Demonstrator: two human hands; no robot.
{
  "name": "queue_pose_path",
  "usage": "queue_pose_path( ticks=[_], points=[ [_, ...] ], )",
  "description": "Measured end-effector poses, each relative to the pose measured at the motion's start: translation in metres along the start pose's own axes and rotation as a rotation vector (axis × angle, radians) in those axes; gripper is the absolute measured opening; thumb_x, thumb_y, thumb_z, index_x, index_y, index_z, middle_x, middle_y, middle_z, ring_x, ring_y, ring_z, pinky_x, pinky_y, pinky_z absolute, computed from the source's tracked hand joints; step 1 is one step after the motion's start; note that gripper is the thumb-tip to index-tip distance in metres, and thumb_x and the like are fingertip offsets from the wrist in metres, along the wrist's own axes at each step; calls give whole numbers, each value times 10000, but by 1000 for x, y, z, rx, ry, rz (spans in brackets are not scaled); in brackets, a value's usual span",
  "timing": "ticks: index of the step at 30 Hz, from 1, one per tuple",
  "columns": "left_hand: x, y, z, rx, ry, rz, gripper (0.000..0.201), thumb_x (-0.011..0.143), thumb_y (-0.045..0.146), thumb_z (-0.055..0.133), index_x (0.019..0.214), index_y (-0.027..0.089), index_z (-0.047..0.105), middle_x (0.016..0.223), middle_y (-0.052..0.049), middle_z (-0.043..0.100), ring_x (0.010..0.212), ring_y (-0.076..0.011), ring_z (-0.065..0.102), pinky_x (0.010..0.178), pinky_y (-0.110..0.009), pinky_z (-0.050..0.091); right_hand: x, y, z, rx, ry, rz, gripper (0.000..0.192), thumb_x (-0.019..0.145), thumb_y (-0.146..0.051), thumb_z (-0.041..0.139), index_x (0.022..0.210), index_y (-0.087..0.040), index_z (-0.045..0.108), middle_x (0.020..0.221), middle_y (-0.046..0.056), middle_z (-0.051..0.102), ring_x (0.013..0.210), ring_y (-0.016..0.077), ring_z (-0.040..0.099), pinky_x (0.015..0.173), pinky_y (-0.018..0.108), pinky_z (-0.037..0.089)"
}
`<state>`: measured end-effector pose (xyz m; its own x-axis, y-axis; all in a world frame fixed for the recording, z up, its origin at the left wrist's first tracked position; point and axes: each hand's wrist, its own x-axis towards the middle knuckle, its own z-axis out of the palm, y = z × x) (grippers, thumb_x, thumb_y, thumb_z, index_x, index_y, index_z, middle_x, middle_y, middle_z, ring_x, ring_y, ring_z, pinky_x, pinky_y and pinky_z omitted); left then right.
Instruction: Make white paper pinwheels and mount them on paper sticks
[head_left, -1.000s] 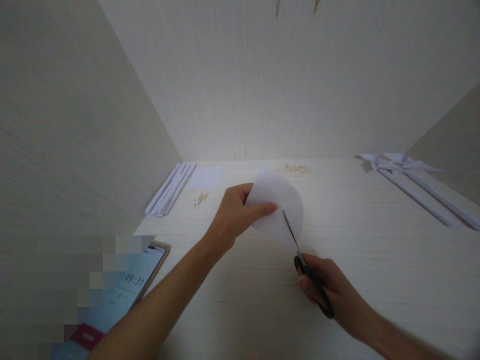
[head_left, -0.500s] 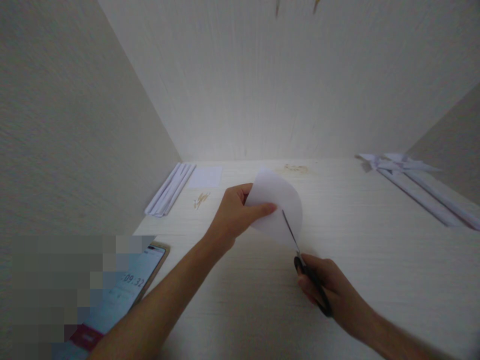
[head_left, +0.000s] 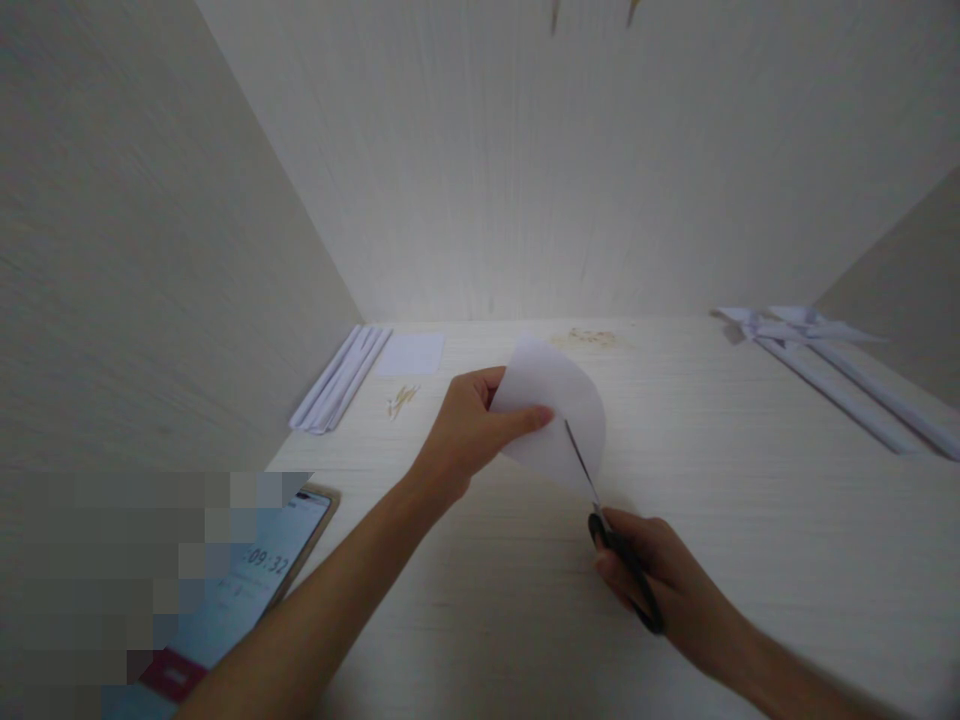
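Note:
My left hand (head_left: pixel 469 432) pinches a white sheet of paper (head_left: pixel 562 405) with a rounded far edge and holds it above the pale wooden desk (head_left: pixel 750 520). My right hand (head_left: pixel 660 580) grips black-handled scissors (head_left: pixel 611 535). Their thin blades reach up into the lower part of the paper, just right of my left thumb.
A phone (head_left: pixel 255 585) with a lit timer screen lies at the near left. Folded white paper strips (head_left: pixel 341 378), a small white square (head_left: pixel 411 353) and small tan bits (head_left: pixel 403 398) lie at the back left. Long rolled paper sticks and paper pinwheels (head_left: pixel 817 345) lie at the back right. Walls enclose the desk.
The hands, paper and scissors hold almost still. The phone timer went from 09:31 to 09:32.

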<state>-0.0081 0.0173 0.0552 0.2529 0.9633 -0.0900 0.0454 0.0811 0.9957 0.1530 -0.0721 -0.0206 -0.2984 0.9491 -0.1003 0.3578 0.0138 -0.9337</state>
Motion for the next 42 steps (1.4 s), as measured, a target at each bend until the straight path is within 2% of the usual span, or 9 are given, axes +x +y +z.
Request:
queue_pose_path(
  ticks=[15,18,21,25,29,33,36,39,42],
  points=[
    [0,1,0,-12,-3,-14,251,515,191,707,750,130,642,702,-23,663,575,-127,585,541,-237,462,0,3,0,-11,-8,5,403,735,-549,428,569,-189,354,521,-49,292,482,84,263,429,219,233],
    [2,2,-5,-35,-17,-19,275,514,200,714,770,127,643,703,-26,667,565,-123,587,532,-229,460,0,3,1,-9,-33,12,380,744,-514,439,565,-193,344,513,-52,286,474,81,258,417,212,224],
    [5,5,-15,-63,-82,-30,287,530,213,713,799,138,649,739,-35,681,578,-125,601,552,-235,474,0,2,1,-27,-69,24,362,750,-487,447,563,-195,342,509,-53,281,475,81,254,411,209,216],
    [7,11,-27,47,-161,-64,206,527,205,715,720,147,670,697,-35,687,587,-136,611,565,-242,486,0,1,1,-77,-127,47,344,745,-445,469,553,-195,332,503,-48,309,476,83,280,416,210,217],
    [6,16,-32,195,-155,-87,123,517,187,708,632,153,677,638,-32,678,544,-144,599,516,-245,477,1,-1,-2,-118,-171,67,329,737,-420,487,555,-195,331,511,-44,332,485,87,300,425,216,218],
    [7,17,-38,198,-64,-20,125,503,188,713,616,147,679,653,-37,680,559,-145,598,546,-250,474,1,-2,-4,-104,-196,66,304,731,-413,501,579,-193,356,531,-39,356,499,92,322,429,217,220],
    [11,17,-44,98,97,58,154,488,200,723,618,134,673,659,-41,676,567,-145,595,559,-248,466,0,-2,-2,-58,-142,52,338,690,-432,545,554,-192,350,513,-46,328,484,87,297,422,218,210],
    [14,13,-43,-71,274,184,197,484,208,727,653,127,666,700,-41,676,604,-143,597,576,-240,459,2,-1,-1,109,22,24,366,643,-472,575,538,-191,366,487,-57,304,458,79,270,411,218,206],
    [13,4,-27,-194,381,223,215,492,212,723,674,117,659,723,-42,671,635,-143,595,586,-236,453,7,2,-1,352,258,-7,342,602,-436,633,543,-183,412,481,-52,354,445,75,296,405,217,221]
  ],
)
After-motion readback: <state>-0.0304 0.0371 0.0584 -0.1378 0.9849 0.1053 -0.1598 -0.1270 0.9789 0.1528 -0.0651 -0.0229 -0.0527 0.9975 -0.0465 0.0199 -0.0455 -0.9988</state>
